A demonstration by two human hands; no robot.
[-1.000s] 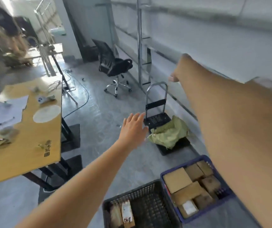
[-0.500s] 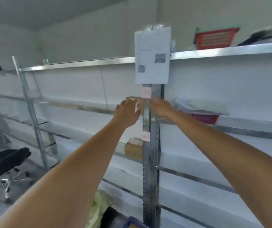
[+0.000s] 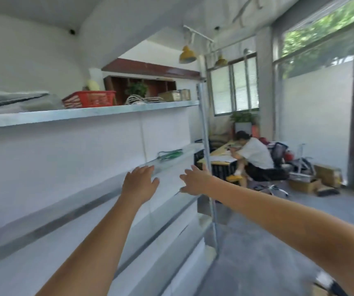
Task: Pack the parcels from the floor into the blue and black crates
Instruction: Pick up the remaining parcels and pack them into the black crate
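Both my arms stretch forward at chest height in front of a metal shelving unit point(image 3: 90, 113). My left hand point(image 3: 139, 184) is open with fingers spread and holds nothing. My right hand point(image 3: 195, 180) is open too, fingers straight, just left of the shelf's upright post point(image 3: 206, 159); whether it touches the post I cannot tell. No blue crate, black crate or floor parcel is in this view.
A red basket point(image 3: 89, 99) and boxes sit on the top shelf, a green cord point(image 3: 169, 154) on a middle shelf. A seated person point(image 3: 255, 157) leans over a table at the right rear, with cardboard boxes point(image 3: 312, 180) on the grey floor by the windows.
The view has swung from the floor with the crates, up past the shelf front, then right along the shelves. Both hands stayed raised and open, moving closer together.
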